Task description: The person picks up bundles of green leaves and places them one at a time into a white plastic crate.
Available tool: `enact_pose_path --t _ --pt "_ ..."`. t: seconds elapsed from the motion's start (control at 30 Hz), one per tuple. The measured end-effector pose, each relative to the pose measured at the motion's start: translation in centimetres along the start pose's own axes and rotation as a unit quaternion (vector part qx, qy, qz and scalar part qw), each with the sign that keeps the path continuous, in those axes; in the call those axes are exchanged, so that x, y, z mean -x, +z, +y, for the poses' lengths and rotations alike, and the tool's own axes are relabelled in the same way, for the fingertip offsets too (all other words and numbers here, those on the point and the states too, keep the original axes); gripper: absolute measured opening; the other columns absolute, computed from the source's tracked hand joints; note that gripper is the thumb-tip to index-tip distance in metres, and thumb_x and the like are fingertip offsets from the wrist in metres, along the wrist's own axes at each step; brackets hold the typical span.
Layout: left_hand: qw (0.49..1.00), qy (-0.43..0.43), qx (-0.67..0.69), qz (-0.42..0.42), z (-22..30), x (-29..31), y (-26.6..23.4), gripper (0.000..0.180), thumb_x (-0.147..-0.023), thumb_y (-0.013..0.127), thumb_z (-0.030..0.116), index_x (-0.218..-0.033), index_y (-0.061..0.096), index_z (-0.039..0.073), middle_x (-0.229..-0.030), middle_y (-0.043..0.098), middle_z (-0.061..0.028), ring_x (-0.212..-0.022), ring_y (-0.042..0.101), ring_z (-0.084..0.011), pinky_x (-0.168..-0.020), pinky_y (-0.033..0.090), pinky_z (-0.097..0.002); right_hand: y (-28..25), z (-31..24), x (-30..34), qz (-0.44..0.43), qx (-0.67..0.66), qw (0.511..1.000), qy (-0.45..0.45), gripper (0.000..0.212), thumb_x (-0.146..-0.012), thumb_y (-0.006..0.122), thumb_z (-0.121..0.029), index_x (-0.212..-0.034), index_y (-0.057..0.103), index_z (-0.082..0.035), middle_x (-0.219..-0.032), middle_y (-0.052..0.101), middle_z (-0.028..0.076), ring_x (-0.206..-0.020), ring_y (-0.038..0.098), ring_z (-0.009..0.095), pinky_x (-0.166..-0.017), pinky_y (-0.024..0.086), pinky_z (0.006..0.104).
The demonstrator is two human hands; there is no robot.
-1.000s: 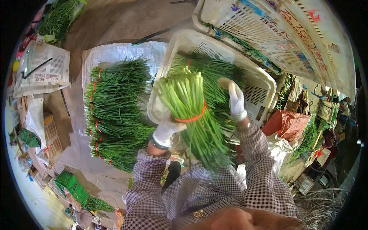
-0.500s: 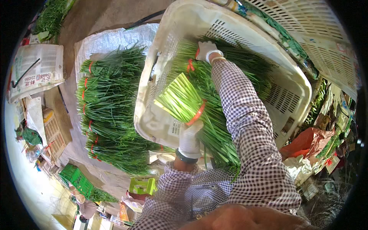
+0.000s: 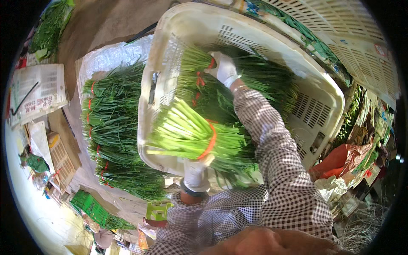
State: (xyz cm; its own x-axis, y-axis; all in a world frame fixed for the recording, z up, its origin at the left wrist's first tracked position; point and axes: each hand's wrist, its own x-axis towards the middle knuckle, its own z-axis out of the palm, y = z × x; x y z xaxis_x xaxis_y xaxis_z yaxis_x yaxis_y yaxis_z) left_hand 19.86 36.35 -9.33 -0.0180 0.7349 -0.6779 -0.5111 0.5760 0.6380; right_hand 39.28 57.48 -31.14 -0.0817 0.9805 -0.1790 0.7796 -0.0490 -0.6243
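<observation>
My gloved left hand [image 3: 196, 175] is closed under a bundle of chives [image 3: 191, 136], near its red band. The pale cut ends fan out to the left, slightly blurred, above the near side of a white plastic crate [image 3: 146, 123]. Inside the crate lie several more chive bundles [image 3: 189, 83], banded in red. Toward the far side, my gloved right hand [image 3: 224, 68] reaches down onto one of these, thumb and fingers curved around it at its red band. Its leaves spread to the right beneath my wrist.
Left of the crate, a row of banded chive bundles [image 3: 114, 123] lies on a silvery sheet [image 3: 110, 57]. Another white crate [image 3: 42, 89] stands farther left. A light-green stool [image 3: 158, 211] is near my left arm. Bags and a red sack [image 3: 338, 161] crowd the right.
The held chive bundle has swung left and lower, its cut ends now pointing more sideways. My right hand has shifted slightly left, its thumb now visible beside a red band. The view has shifted slightly.
</observation>
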Motion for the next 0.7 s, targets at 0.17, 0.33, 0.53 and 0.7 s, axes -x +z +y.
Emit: enact_pose_path --t 0.17,0.33,0.53,0.7 --pt "0.986 0.031 -0.020 -0.163 2.6 -4.8 0.5 0.052 -0.080 0.065 0.010 -0.129 0.050 0.002 -0.120 0.060 -0.0146 -0.105 0.062 -0.0288 -0.091 0.053 -0.0412 1.4 -0.4 0.1 0.011 -0.043 0.999 0.004 0.068 -0.063 0.084 -0.033 -0.122 0.060 -0.007 -0.115 0.064 0.016 -0.104 0.062 0.035 -0.088 0.050 0.0415" --pt "0.943 -0.142 0.215 -0.212 2.5 -12.0 7.3 0.059 -0.090 0.054 0.043 -0.135 0.048 0.005 -0.125 0.059 -0.0137 -0.109 0.060 -0.0297 -0.092 0.051 -0.0459 1.7 0.2 2.2 -0.020 0.014 0.999 -0.046 0.068 -0.067 0.080 -0.029 -0.127 0.055 -0.009 -0.115 0.062 0.017 -0.101 0.061 0.038 -0.088 0.049 0.0434" --pt "0.963 -0.141 0.224 -0.041 0.1 -18.0 11.9 0.064 -0.091 0.050 0.056 -0.135 0.050 0.009 -0.130 0.057 -0.0125 -0.114 0.057 -0.0312 -0.100 0.045 -0.0472 1.6 -2.1 3.6 -0.053 0.086 0.992 -0.079 0.058 -0.071 0.073 -0.024 -0.125 0.057 -0.010 -0.118 0.061 0.017 -0.107 0.059 0.036 -0.091 0.048 0.0427" --pt "0.968 -0.148 0.148 0.137 -5.1 -26.4 16.1 0.067 -0.090 0.052 0.061 -0.135 0.051 0.012 -0.134 0.056 -0.0105 -0.115 0.055 -0.0326 -0.099 0.042 -0.0476 0.1 -1.0 5.0 -0.072 0.145 0.984 -0.074 0.051 -0.075 0.067 -0.020 -0.124 0.058 -0.010 -0.121 0.060 0.017 -0.111 0.057 0.034 -0.093 0.047 0.0421"
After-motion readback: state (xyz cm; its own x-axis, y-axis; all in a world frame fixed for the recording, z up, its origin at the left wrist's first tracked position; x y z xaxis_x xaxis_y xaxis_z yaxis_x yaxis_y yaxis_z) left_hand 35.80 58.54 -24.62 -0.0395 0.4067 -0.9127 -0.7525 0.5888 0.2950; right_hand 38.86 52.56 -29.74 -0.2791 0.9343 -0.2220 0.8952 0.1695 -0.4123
